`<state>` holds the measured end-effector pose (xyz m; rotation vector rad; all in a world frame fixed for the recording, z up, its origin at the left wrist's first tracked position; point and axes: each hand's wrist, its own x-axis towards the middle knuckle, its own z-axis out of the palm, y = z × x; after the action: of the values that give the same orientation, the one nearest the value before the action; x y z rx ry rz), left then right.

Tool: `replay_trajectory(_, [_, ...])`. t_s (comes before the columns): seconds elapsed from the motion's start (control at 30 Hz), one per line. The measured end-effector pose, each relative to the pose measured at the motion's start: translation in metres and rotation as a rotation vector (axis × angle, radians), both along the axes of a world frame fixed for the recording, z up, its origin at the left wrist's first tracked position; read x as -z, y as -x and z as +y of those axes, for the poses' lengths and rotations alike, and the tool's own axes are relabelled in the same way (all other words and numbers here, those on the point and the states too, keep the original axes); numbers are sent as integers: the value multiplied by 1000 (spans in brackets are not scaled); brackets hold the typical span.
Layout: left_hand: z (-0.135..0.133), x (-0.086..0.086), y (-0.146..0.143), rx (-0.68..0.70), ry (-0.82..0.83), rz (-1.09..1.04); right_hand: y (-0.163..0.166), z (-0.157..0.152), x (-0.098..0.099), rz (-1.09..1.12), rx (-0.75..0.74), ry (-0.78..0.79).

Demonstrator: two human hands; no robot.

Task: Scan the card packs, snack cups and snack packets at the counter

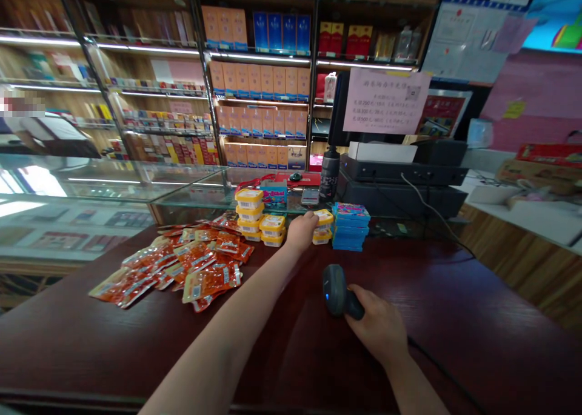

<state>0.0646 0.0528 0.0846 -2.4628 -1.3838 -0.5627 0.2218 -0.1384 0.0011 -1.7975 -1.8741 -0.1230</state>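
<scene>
Item 1 – scanner (339, 294), lower centre of the frame. My right hand (379, 330) has its fingers clenched round the handle, with the head tipped toward the goods so the blue light faces them. Its cable runs off to the lower right.

Item 2 – tub (324, 217), yellow-lidded, centre of the frame, on top of a short stack hard against the blue packs (350, 226). My left hand (301, 230) is grasping its near edge. The fingertips are hidden behind the hand.

Item 3 – more tubs (249, 212), stacked left of centre.

Item 4 – red packets (182, 266), fanned loosely over the surface (477, 318) at mid-left.

The labels are too small to read, and the till (400, 172) hides whatever is behind it.
</scene>
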Motion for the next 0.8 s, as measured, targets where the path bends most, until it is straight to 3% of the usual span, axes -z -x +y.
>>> replay_trajectory(0.27, [11, 23, 4, 68, -35, 102, 2, -1, -8, 4, 12, 49])
replay_trajectory(0.47, [13, 27, 5, 143, -82, 64, 4, -4, -19, 13, 25, 89])
replay_trajectory(0.53, [14, 30, 4, 129, -65, -58, 4, -4, -19, 18, 23, 96])
replay_trajectory(0.7, [25, 50, 0, -99, 123, -504, 3, 0, -12, 13, 42, 65])
replay_trajectory(0.8, [38, 66, -4, -43, 324, -666, 2, 1, -7, 1, 34, 27])
